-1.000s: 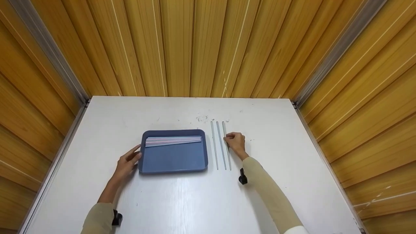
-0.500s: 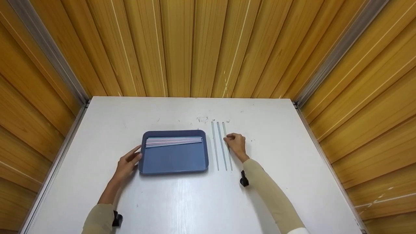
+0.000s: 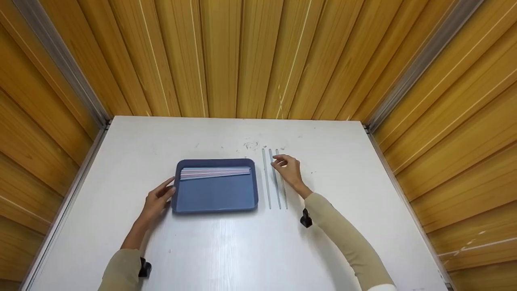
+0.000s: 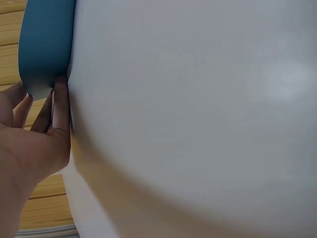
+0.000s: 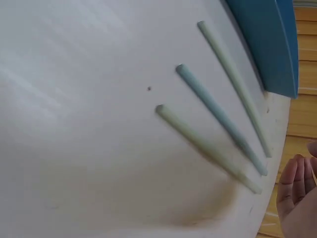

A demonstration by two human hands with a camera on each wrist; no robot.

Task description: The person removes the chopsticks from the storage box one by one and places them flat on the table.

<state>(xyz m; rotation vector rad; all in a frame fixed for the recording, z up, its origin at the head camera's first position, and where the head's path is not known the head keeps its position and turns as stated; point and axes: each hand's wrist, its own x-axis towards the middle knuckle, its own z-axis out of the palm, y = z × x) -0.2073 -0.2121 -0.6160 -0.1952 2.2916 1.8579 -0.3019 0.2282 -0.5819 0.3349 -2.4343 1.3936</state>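
The blue tray [image 3: 218,198] lies on the white table with a row of slim, straw-like sticks [image 3: 214,173], white, pink and bluish, along its far side. My left hand [image 3: 156,199] rests at its left wall, fingertips touching the wall in the left wrist view. To the right of the tray lie three separate straw-like sticks: a pale green one [image 5: 237,89], a light blue one [image 5: 218,116] and another pale green one [image 5: 203,146]. Over the far part of these hovers my right hand [image 3: 290,169], thumb and forefinger slightly apart, with nothing visible between them.
The white table [image 3: 226,250] meets wood-patterned walls [image 3: 218,60] at the back and sides. Small dark marks [image 3: 250,144] dot its surface beyond the tray. A black wrist camera [image 3: 306,218] hangs under my right sleeve.
My right hand has left the rightmost stick, moving up and a little left, and its fingers have parted. The three sticks keep their places. My left hand stays at the tray.
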